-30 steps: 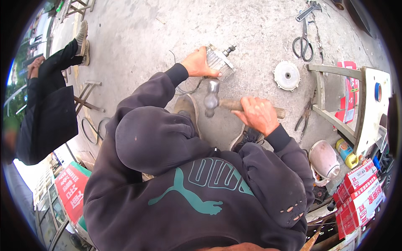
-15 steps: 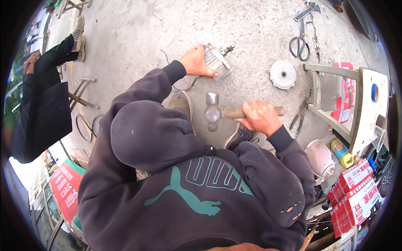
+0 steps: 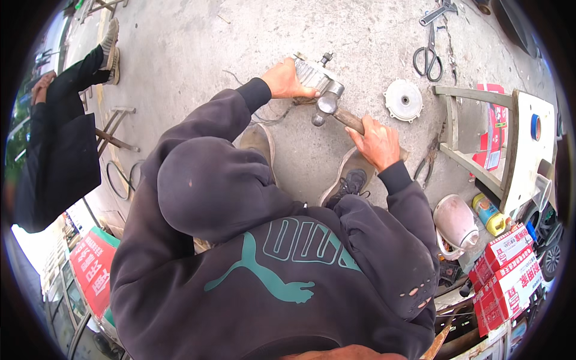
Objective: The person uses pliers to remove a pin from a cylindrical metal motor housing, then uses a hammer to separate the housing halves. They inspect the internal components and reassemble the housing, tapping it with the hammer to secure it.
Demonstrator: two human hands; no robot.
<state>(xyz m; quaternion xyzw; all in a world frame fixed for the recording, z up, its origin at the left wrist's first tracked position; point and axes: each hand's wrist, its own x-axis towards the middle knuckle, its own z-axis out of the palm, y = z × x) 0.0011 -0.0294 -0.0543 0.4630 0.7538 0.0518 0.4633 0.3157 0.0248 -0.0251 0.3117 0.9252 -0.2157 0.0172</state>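
My left hand (image 3: 287,81) is closed round the side of a finned metal motor housing (image 3: 312,73) on the concrete, thumb along its near edge. A short dark shaft (image 3: 326,59) sticks out of its far end. In my right hand (image 3: 377,144) is the wooden handle of a ball-peen hammer (image 3: 328,102). The hammer's head is at the housing's near right corner, close to my left thumb; whether it touches cannot be told. A thin wire (image 3: 273,117) trails on the ground from near the housing. To the right lies a round metal end cover (image 3: 404,100).
Scissors (image 3: 427,60), an adjustable wrench (image 3: 437,13) and pliers (image 3: 426,169) lie on the right. Beyond them stand a wooden stool (image 3: 528,153), a pinkish pot (image 3: 456,222), a yellow bottle (image 3: 491,217) and red-white boxes (image 3: 507,276). A person in black (image 3: 63,162) sits at left.
My right hand has swung the hammer up and forward, from above my shoes to the housing. The housing has turned slightly under my left hand, which still grips it.
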